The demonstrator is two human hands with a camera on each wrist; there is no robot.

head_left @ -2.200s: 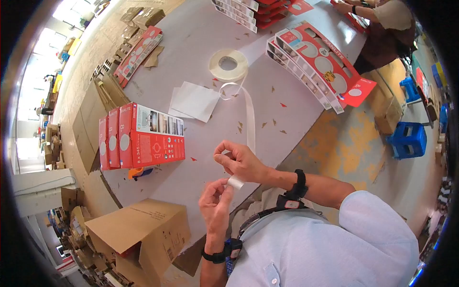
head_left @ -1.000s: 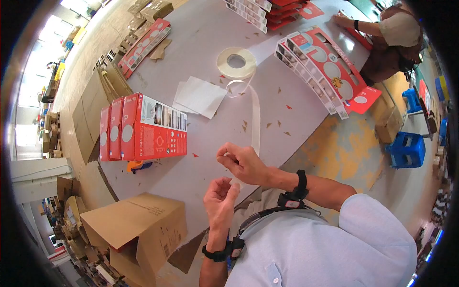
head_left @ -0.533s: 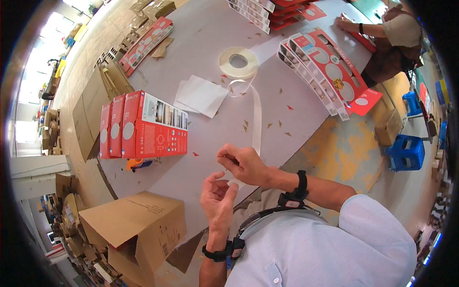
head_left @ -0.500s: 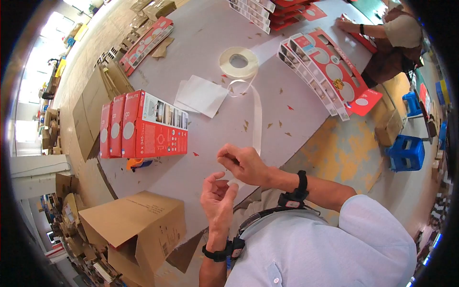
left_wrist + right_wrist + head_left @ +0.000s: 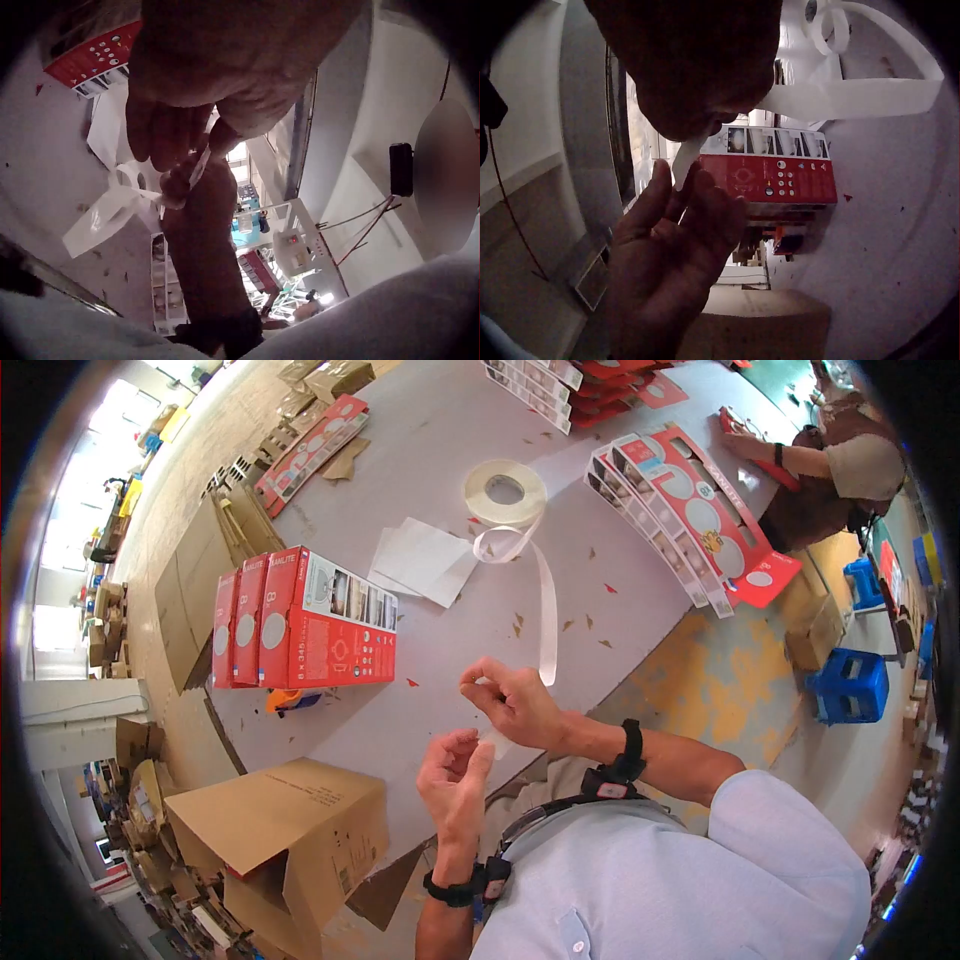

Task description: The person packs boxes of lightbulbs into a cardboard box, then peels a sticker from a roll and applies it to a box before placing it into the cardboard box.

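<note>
A white roll of tape [image 5: 482, 510] lies flat on the table, and its loose strip [image 5: 547, 625] loops and runs back to my right hand [image 5: 520, 705]. The right hand pinches that strip, with the short end [image 5: 686, 161] sticking out past its fingertips toward my left hand. My left hand [image 5: 452, 785] is just below and to the left, its thumb and forefinger pinching this short end. The right wrist view shows the left palm turned up, while the right hand is dark there. In the left wrist view, the right fingertips [image 5: 176, 187] are close beside the left fingers.
Three red boxes [image 5: 340, 630] stand left of the hands, near white sheets [image 5: 440, 565]. An open cardboard carton [image 5: 290, 810] stands at the near left. Flattened red packaging [image 5: 690, 510] lies at the right edge, where another person [image 5: 845, 470] works. Blue stools [image 5: 850, 685] stand beyond.
The left fingers, spread half a second ago, now curl in closer to the thumb. The strip beside the right hand has bowed and twisted a little. The other person's arm has shifted.
</note>
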